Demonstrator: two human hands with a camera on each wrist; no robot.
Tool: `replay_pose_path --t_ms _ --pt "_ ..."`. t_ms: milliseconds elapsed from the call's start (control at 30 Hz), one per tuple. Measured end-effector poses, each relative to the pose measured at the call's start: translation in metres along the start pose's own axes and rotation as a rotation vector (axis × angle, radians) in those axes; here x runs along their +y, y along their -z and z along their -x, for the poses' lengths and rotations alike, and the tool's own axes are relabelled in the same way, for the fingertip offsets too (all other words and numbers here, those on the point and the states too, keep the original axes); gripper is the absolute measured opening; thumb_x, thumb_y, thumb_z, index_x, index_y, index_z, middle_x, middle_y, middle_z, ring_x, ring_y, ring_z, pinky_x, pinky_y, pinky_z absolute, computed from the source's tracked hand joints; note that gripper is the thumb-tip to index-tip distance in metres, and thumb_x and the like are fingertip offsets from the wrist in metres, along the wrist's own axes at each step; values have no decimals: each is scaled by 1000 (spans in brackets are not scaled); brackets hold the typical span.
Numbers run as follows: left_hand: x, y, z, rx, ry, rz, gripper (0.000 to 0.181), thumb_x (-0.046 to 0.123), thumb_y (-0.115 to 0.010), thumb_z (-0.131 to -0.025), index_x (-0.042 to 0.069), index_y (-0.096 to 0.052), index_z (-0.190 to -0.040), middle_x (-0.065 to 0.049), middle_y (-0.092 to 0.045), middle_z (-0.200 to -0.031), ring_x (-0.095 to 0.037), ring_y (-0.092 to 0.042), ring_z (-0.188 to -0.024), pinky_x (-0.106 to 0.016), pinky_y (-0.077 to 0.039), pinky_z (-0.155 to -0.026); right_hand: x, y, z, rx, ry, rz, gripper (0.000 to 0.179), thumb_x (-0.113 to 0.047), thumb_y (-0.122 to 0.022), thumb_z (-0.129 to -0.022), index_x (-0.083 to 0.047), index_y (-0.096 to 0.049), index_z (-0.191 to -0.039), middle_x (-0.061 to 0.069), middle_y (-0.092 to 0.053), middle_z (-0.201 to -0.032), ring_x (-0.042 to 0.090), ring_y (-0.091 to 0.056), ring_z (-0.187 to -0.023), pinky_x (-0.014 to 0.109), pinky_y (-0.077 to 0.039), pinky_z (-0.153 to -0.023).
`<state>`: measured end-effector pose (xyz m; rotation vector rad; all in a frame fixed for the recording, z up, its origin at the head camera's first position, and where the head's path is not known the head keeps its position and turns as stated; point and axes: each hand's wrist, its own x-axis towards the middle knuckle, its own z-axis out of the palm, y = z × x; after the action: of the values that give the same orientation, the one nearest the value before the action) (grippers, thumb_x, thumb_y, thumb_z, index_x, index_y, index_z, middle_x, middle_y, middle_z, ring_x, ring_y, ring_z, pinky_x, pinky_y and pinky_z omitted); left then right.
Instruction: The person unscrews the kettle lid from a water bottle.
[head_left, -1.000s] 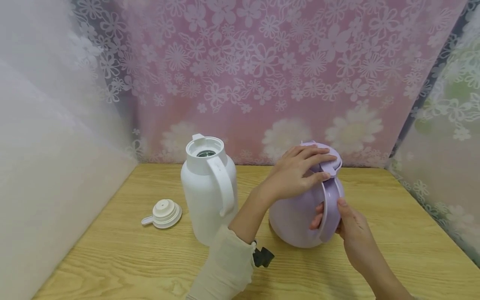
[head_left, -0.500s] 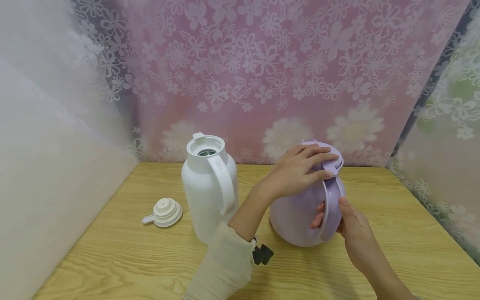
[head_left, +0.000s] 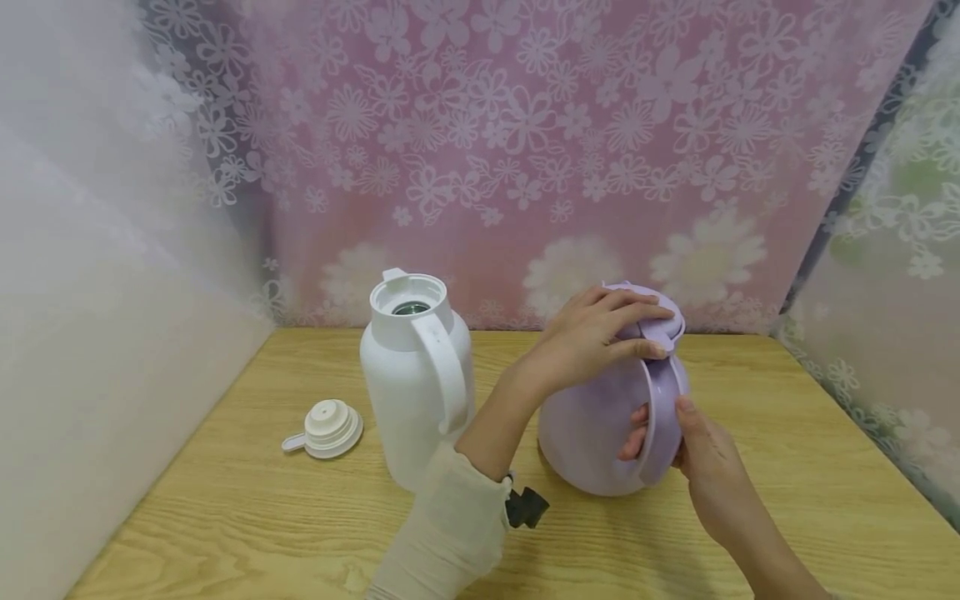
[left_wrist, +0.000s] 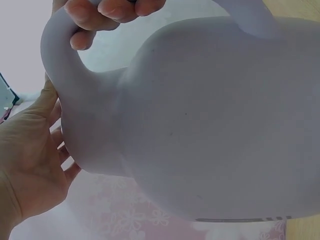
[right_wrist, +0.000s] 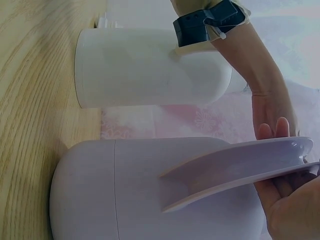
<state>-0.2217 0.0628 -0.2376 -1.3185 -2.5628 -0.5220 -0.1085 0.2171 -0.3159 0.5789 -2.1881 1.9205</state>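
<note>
A purple vacuum jug (head_left: 585, 442) stands upright on the table, its handle (head_left: 663, 417) turned towards me. My right hand (head_left: 712, 479) grips that handle, thumb on the outer side and fingertips showing through the loop. Over the lid (head_left: 660, 335) lies my left hand (head_left: 577, 343), its fingers fairly straight across the top and the thumb by the lid's tab. In the left wrist view, the left hand (left_wrist: 35, 155) touches the neck end, beside the jug's pale body (left_wrist: 215, 115). The right wrist view shows the handle (right_wrist: 235, 165) from the side.
Left of the purple jug stands a white vacuum jug (head_left: 412, 392) without its lid, mouth exposed. A cream stopper (head_left: 330, 427) with a tab lies farther left on the wooden table (head_left: 247, 517). Flowered curtains (head_left: 525, 125) enclose the back and sides.
</note>
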Motion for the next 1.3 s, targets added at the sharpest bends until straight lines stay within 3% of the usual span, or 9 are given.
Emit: replay_pose_path --t_ms 133,600,1033,1300 --pt "2 2 -1 12 -2 -16 51 55 -44 -88 33 -45 -134 13 -39 -136 -8 -29 -124 -20 -15 -103 -1 1 0 2 -14 29 52 -24 -13 -103 13 -49 -105 13 -63 -78 24 -62 -76 32 -49 -64" --pt "13 8 -1 12 1 -98 48 52 -47 -87 29 -50 -129 11 -45 -130 -10 -35 -120 -23 -21 -102 -1 0 1 25 -55 45 53 -26 -13 -103 11 -51 -105 14 -62 -77 25 -61 -74 32 -50 -64" --pt "30 8 -7 22 107 -238 48 59 -44 -85 34 -49 -126 13 -45 -126 -11 -38 -117 -29 -27 -100 -1 0 1 26 -52 31 53 -27 -14 -103 9 -52 -104 12 -63 -77 25 -61 -73 32 -49 -64" --pt "43 6 -12 18 227 -292 51 66 -39 -79 37 -49 -120 15 -45 -122 -10 -37 -115 -34 -31 -94 0 -2 2 66 -25 0 48 -23 -17 -103 4 -57 -100 12 -63 -75 22 -62 -69 31 -49 -62"
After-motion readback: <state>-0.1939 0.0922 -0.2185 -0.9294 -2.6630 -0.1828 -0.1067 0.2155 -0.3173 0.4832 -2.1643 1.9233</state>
